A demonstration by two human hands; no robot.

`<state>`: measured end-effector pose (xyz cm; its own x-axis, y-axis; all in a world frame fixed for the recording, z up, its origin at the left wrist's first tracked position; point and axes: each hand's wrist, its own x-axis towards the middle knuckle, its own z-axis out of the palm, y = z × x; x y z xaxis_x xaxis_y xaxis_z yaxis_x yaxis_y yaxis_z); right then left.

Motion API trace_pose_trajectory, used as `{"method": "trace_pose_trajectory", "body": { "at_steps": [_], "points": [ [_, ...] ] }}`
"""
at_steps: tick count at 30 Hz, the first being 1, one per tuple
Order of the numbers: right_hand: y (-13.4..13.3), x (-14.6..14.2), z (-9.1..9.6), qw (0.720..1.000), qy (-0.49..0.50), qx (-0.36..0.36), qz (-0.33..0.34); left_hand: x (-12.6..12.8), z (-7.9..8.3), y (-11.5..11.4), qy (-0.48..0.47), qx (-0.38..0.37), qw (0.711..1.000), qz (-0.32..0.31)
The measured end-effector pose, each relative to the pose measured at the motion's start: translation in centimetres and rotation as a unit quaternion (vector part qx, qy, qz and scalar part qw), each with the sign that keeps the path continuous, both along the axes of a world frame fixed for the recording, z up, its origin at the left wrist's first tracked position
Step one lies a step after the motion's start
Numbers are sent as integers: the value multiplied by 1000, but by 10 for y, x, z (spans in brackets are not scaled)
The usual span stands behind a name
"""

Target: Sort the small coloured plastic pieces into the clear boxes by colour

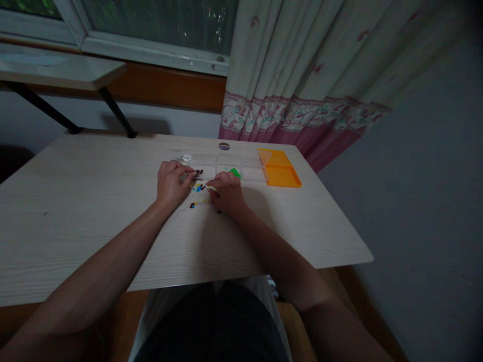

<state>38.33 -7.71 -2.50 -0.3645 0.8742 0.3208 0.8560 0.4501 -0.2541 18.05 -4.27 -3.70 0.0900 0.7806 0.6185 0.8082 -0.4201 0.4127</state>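
Observation:
My left hand (172, 183) rests at the left of a scatter of small pieces, its thumb and fingertips closed together beside some dark brown pieces (199, 172). What those fingers hold, if anything, is too small to make out. Across from it, my right hand (228, 195) is curled with its fingertips pinched near a pale yellowish bit; whether it grips that bit is unclear. Between the hands lie tiny blue and yellow pieces (198, 188). Closer to me is a small dark and blue piece (192, 205). Green pieces (235, 172) sit in a clear plastic tray (249, 163) just behind my right hand.
An orange two-part tray (284, 174) stands to the right, against the clear one. A round dark disc (224, 146) lies near the table's back edge. On the left, a raised shelf (64, 70) stands on black legs. Behind the pale wooden table (113, 221) hangs a curtain (287, 75).

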Motion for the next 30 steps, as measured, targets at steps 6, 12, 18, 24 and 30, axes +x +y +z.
{"method": "trace_pose_trajectory", "body": {
  "at_steps": [6,12,18,24,30],
  "points": [
    [-1,-2,0,1000,-20,-6,18,-1,-2,2,4,3,1000,-11],
    [1,0,0,1000,-1,-8,7,0,0,1,-1,-9,1000,-9],
    [2,2,0,1000,-15,-5,15,-1,-1,1,-3,-7,1000,-16],
    [1,0,3,1000,-13,-11,17,-1,-2,1,2,-4,1000,-10],
    [3,0,0,1000,-14,-8,18,-2,-2,1,-2,-13,1000,-13]
  ]
}}
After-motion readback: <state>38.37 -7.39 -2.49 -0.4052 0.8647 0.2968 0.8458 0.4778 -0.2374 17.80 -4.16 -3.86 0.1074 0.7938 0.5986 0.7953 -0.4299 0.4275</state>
